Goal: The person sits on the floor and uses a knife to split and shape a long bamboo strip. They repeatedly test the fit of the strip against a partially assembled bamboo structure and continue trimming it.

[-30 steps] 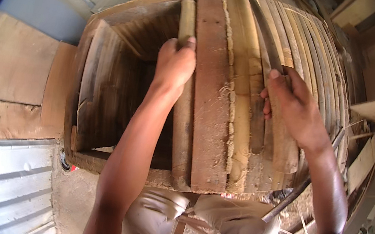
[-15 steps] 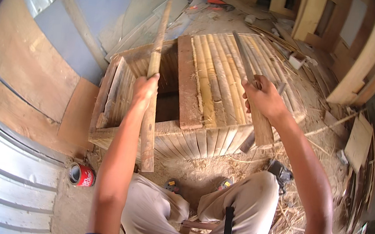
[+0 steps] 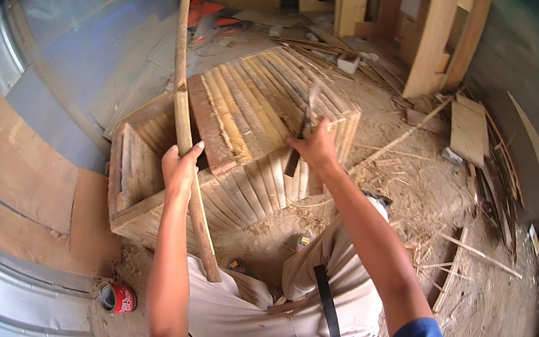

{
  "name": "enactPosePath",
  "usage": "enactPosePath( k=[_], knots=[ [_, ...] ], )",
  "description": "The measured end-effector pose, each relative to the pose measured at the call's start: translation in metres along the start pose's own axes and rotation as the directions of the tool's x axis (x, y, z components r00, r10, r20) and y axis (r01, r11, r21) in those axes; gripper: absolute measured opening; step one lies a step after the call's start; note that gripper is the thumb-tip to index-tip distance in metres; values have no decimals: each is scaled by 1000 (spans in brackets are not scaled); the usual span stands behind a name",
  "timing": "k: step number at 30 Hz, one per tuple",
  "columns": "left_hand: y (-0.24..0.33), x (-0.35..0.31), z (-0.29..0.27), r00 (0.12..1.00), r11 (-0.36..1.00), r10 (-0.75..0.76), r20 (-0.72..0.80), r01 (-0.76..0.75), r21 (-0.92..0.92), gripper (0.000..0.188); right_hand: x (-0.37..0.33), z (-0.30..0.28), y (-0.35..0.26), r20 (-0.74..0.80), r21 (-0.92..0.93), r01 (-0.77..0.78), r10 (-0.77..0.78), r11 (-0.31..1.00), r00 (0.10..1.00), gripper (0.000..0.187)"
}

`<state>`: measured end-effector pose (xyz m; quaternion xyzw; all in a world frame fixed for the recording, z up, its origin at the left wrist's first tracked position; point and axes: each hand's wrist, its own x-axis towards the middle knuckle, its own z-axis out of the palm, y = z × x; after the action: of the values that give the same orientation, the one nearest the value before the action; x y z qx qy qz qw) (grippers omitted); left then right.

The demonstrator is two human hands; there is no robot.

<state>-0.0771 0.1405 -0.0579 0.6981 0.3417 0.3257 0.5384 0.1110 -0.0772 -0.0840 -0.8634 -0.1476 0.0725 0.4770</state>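
Note:
My left hand (image 3: pixel 180 168) is closed around a long bamboo strip (image 3: pixel 183 111), which slants from the top of the view down to my lap. The strip crosses the near side of a slatted bamboo box (image 3: pixel 258 101). A brown board (image 3: pixel 210 126) edges the box's dark opening. Over the box's near right edge, my right hand (image 3: pixel 316 146) grips a dark narrow tool (image 3: pixel 293 165). Its upper part blurs above my fingers, so its exact kind does not show.
A red can (image 3: pixel 118 299) stands by the corrugated metal at lower left. Bamboo shavings, sticks and a loose board (image 3: pixel 469 130) litter the dirt floor on the right. Wooden frames (image 3: pixel 431 46) lean at the back; an orange cloth (image 3: pixel 203 13) lies near the wall.
The view has swung right. My right hand no longer holds the long flat slat seen earlier; it grips a shorter dark tool at the box edge. My left hand keeps the bamboo strip.

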Motion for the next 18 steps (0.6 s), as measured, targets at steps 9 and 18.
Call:
enactPosePath(
  k=[9,18],
  knots=[
    [-4,-32,32,978,978,95,187,-57,-203,15,-44,-7,64,-322,420,-4,153,908,934,73],
    [10,7,26,938,903,283,203,-331,272,23,-35,-12,171,-448,251,-313,397,916,801,69]
  ],
)
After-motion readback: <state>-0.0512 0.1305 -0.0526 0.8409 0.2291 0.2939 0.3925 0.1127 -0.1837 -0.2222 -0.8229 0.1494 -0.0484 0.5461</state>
